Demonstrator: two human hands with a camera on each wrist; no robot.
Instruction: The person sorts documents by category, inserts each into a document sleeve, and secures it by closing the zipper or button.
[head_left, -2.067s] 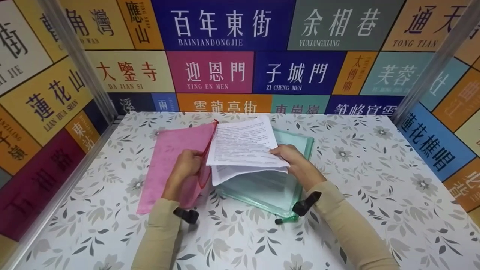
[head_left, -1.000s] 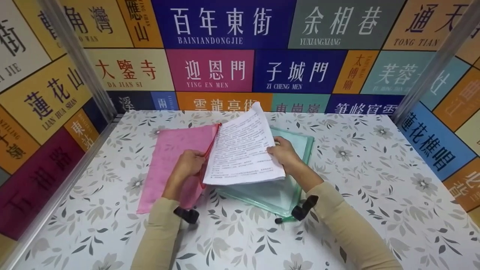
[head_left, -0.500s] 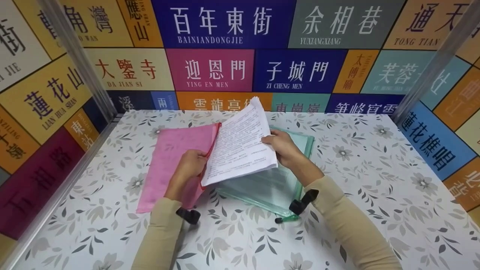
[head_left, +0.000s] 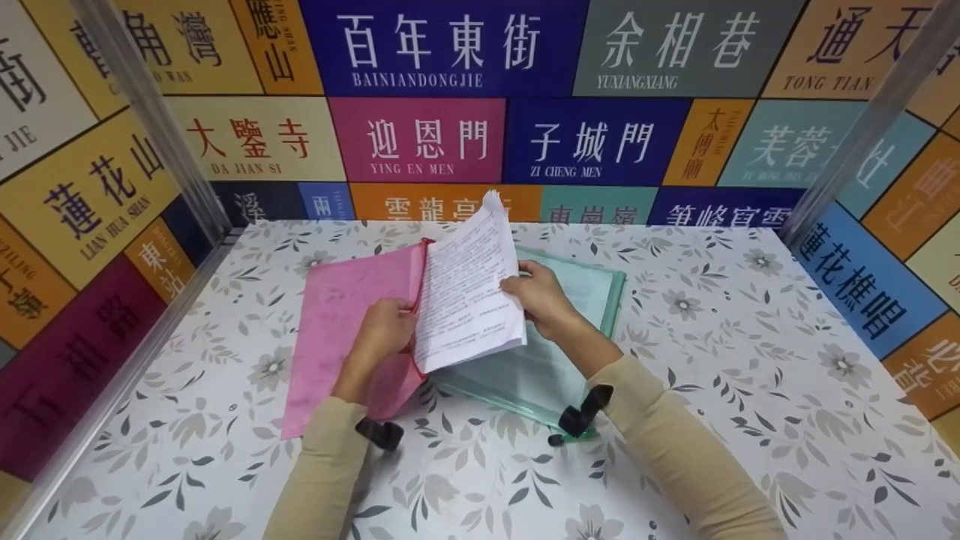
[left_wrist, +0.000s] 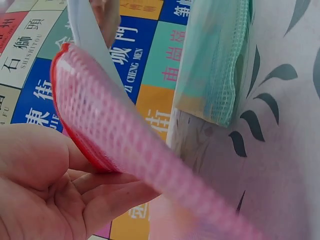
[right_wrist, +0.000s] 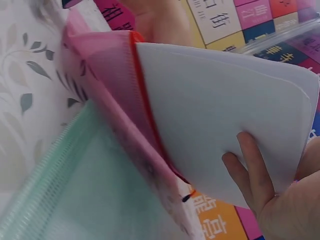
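Observation:
A pink mesh zipper pouch (head_left: 352, 315) with a red zipper edge lies left of centre, its right side lifted. My left hand (head_left: 384, 330) pinches the zipper edge between thumb and fingers, as the left wrist view also shows on the pouch (left_wrist: 115, 120). A stack of printed paper sheets (head_left: 469, 300) stands tilted, its left edge inside the pouch mouth. My right hand (head_left: 540, 296) grips the stack's right edge, thumb on the printed face. In the right wrist view, two fingers (right_wrist: 252, 167) lie along the blank back of the sheets (right_wrist: 215, 115).
A green mesh zipper pouch (head_left: 540, 382) lies on the table behind and below the papers, its zipper pull near the right wrist. The floral tabletop (head_left: 750, 360) spreads around. Panels with printed signs (head_left: 420, 142) wall in the back and both sides.
The right hand has moved left with the paper stack, which has tilted up and slid partway into the pink pouch. The left hand keeps its hold on the zipper edge.

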